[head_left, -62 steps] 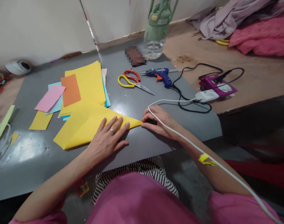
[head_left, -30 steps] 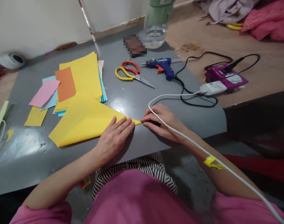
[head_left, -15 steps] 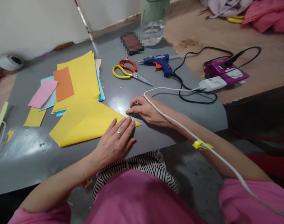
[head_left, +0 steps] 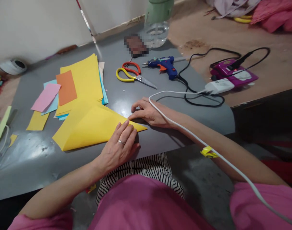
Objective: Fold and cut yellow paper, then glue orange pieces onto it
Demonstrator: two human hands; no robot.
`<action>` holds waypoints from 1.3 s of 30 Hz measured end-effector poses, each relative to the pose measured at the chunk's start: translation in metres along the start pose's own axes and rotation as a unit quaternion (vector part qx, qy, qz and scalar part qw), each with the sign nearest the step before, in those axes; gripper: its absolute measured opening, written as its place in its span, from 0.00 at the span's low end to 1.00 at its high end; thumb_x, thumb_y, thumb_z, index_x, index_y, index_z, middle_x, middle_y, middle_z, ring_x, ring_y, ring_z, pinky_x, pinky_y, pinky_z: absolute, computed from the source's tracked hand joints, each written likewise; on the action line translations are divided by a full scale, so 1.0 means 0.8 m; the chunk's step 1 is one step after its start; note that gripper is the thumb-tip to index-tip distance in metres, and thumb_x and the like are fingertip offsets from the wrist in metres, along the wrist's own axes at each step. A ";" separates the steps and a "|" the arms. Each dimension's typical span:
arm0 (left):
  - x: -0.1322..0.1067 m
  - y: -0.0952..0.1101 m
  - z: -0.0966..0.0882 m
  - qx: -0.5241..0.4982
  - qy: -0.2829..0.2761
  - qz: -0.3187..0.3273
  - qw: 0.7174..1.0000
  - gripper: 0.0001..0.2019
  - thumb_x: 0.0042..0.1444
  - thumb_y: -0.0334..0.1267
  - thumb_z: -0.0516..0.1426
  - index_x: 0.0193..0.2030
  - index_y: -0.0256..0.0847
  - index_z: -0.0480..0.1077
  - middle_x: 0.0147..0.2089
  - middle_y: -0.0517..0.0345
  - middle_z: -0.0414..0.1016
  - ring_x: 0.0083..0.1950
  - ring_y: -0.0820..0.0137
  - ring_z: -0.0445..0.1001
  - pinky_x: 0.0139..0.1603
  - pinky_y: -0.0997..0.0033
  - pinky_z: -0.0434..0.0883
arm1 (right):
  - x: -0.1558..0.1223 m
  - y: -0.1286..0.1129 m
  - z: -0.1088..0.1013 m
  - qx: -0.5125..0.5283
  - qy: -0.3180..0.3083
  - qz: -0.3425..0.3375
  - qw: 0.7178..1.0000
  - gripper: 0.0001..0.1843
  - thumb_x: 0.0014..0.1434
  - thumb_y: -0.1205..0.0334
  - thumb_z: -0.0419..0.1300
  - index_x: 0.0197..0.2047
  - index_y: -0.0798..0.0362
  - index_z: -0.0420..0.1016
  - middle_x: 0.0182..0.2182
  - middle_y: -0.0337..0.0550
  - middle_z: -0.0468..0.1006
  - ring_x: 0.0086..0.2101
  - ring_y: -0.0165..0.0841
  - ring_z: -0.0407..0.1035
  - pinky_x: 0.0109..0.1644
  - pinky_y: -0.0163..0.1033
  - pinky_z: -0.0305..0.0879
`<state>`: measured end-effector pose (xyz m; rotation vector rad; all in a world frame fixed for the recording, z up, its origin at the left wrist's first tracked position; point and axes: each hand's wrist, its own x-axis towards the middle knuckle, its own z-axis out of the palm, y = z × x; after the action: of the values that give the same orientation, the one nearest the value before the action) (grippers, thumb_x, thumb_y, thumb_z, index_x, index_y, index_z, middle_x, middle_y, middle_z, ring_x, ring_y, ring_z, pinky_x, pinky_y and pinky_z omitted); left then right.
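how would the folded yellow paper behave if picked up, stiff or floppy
The folded yellow paper is probably light, since its edges look thin. Its narrow tip is likely stiffer, where folds converge; the broad end may flop. The near fold looks rounded, so it might spring open without the left hand on it.

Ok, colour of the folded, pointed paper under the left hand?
The folded, pointed paper is yellow; best in the head view.

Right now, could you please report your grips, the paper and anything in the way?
Left grip resting on yellow paper, folded, tapering rightward. Right grip at its far edge, contact unclear. White cable passes across right forearm in view.
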<state>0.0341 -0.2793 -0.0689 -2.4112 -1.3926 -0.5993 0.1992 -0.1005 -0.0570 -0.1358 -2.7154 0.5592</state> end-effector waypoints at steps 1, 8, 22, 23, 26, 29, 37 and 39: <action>0.000 0.000 0.000 0.005 0.003 0.003 1.000 0.22 0.64 0.37 0.56 0.60 0.24 0.63 0.57 0.34 0.71 0.71 0.48 0.61 0.67 0.46 0.70 | 0.000 0.000 0.000 0.002 0.000 -0.002 1.000 0.20 0.64 0.73 0.50 0.49 0.51 0.81 0.46 0.50 0.74 0.42 0.36 0.62 0.49 0.45 0.62; 0.001 -0.001 0.001 0.016 -0.003 0.009 1.000 0.23 0.65 0.37 0.56 0.61 0.22 0.62 0.56 0.33 0.72 0.70 0.49 0.63 0.67 0.48 0.70 | 0.002 -0.001 -0.002 0.017 -0.005 -0.025 1.000 0.19 0.64 0.72 0.50 0.48 0.50 0.81 0.47 0.50 0.75 0.43 0.36 0.62 0.49 0.44 0.62; -0.002 -0.001 -0.002 0.015 -0.083 0.030 0.996 0.27 0.66 0.41 0.55 0.66 0.24 0.61 0.66 0.35 0.68 0.71 0.52 0.62 0.72 0.50 0.62 | 0.002 0.005 0.006 0.020 0.004 -0.030 0.999 0.20 0.62 0.75 0.52 0.48 0.51 0.82 0.45 0.49 0.75 0.43 0.37 0.62 0.49 0.44 0.62; -0.002 -0.002 -0.002 0.014 -0.086 0.030 0.996 0.27 0.67 0.41 0.55 0.67 0.25 0.61 0.66 0.36 0.68 0.71 0.52 0.62 0.72 0.50 0.62 | 0.002 0.004 0.006 0.021 0.005 -0.031 0.999 0.20 0.62 0.75 0.53 0.48 0.51 0.82 0.45 0.49 0.75 0.42 0.36 0.62 0.49 0.44 0.62; -0.002 -0.002 -0.003 0.013 -0.084 0.031 0.996 0.26 0.67 0.41 0.55 0.67 0.26 0.61 0.67 0.38 0.68 0.71 0.53 0.62 0.72 0.52 0.61 | 0.002 0.003 0.006 0.022 0.009 -0.030 0.999 0.19 0.63 0.74 0.53 0.48 0.51 0.82 0.45 0.50 0.75 0.42 0.36 0.62 0.48 0.44 0.62; -0.001 0.000 -0.004 0.013 -0.084 0.031 0.996 0.26 0.67 0.42 0.55 0.67 0.29 0.62 0.67 0.41 0.69 0.71 0.54 0.63 0.72 0.52 0.61 | 0.002 0.002 0.005 0.016 0.007 -0.032 0.999 0.20 0.63 0.75 0.51 0.48 0.51 0.82 0.45 0.49 0.76 0.41 0.36 0.63 0.48 0.44 0.62; 0.000 0.001 -0.004 0.015 -0.081 0.025 0.996 0.25 0.67 0.44 0.54 0.66 0.32 0.63 0.66 0.44 0.70 0.69 0.57 0.66 0.72 0.55 0.60 | 0.002 0.001 0.005 0.012 0.004 -0.027 1.000 0.23 0.60 0.77 0.51 0.48 0.50 0.82 0.46 0.49 0.75 0.41 0.36 0.62 0.48 0.44 0.62; 0.001 0.001 -0.004 0.017 -0.080 0.023 0.996 0.25 0.67 0.44 0.54 0.66 0.32 0.63 0.66 0.44 0.70 0.69 0.58 0.66 0.72 0.56 0.60 | 0.002 0.001 0.005 0.011 0.006 -0.026 1.000 0.23 0.60 0.77 0.51 0.48 0.50 0.82 0.45 0.49 0.75 0.41 0.36 0.63 0.48 0.44 0.63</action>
<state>0.0345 -0.2805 -0.0661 -2.5031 -1.3917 -0.3758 0.1961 -0.1009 -0.0605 -0.0617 -2.6916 0.5710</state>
